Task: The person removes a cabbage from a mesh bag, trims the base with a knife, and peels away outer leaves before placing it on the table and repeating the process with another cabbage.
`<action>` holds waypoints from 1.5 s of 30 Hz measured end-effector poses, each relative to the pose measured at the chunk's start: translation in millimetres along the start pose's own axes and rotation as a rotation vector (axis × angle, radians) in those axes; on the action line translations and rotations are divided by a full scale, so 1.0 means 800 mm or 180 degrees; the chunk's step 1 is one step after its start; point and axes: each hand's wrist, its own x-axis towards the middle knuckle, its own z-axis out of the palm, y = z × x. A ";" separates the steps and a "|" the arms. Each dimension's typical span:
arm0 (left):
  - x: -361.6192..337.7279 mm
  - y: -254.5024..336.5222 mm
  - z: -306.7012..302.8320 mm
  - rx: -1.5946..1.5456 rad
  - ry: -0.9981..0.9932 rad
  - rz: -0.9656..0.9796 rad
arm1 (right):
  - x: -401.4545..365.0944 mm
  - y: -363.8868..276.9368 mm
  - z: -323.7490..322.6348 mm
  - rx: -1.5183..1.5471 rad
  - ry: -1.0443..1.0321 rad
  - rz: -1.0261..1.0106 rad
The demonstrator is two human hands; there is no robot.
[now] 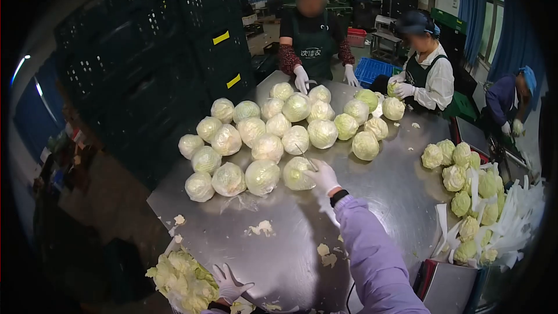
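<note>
My right hand (324,175), in a white glove, reaches far out over the table and touches the right side of a round, film-wrapped cabbage (298,174). A thin, knife-like tool (301,152) sticks up from its closed fingers; the rest of it is hidden by the hand. Many other wrapped cabbages (262,177) stand in rows left of and behind this one. My left hand (231,284), also gloved, is low at the near edge with its fingers spread and nothing in it. Beside it lies a heap of loose cabbage leaves (183,279).
A steel table (372,197) carries leaf scraps (261,228). Unwrapped cabbages (460,203) and white plastic bags (517,221) crowd its right side. Dark crates (221,40) are stacked left. Two gloved co-workers (314,35) (427,70) stand across the table; another person (508,99) bends at far right.
</note>
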 end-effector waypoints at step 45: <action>-0.115 0.265 -0.003 -0.1431 -0.1038 0.2814 | -0.506 -0.138 -0.155 0.5385 0.0523 0.1536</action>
